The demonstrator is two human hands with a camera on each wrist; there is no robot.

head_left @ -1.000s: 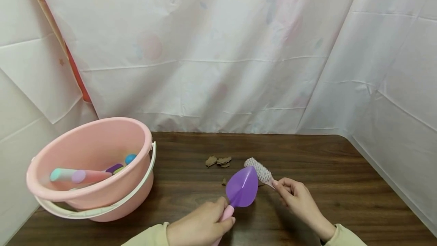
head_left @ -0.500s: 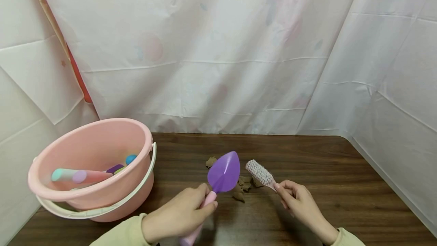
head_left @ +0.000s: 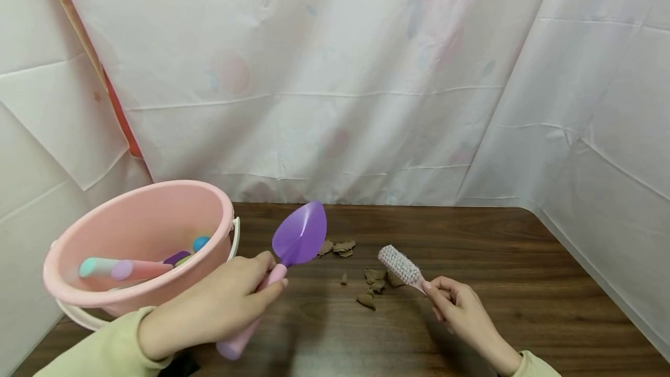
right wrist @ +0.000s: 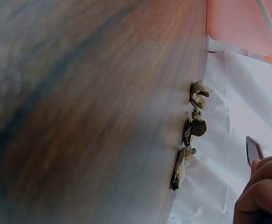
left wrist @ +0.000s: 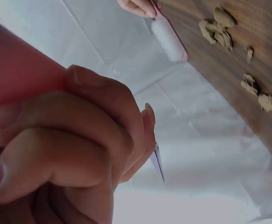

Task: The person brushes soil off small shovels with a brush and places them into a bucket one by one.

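My left hand (head_left: 214, 301) grips the pink handle (left wrist: 19, 70) of a trowel with a purple, leaf-shaped blade (head_left: 300, 234). It holds the trowel raised, just right of the pink bucket (head_left: 228, 208). The left wrist view shows its fingers curled round that handle. On the right, my right hand (head_left: 463, 310) pinches the handle of a pale pink brush (head_left: 400, 265), its whitish bristles facing up. The brush is held above the table. Crumpled brown scraps (head_left: 374, 278) lie near the brush, and more brown scraps (head_left: 343, 248) lie farther back. In the right wrist view most of the brush is hidden.
Inside the bucket at the left lie toy-like things: a mint-ended handle (head_left: 96, 267), a pink handle (head_left: 141, 270), a purple piece and a blue ball (head_left: 200, 243). The bucket's white bail (head_left: 235, 237) hangs down. White curtains (head_left: 335, 74) enclose the dark wooden table (head_left: 497, 260).
My left hand has carried the trowel left and up from beside the brush to near the bucket, uncovering brown scraps on the table. The right hand and brush have barely moved.
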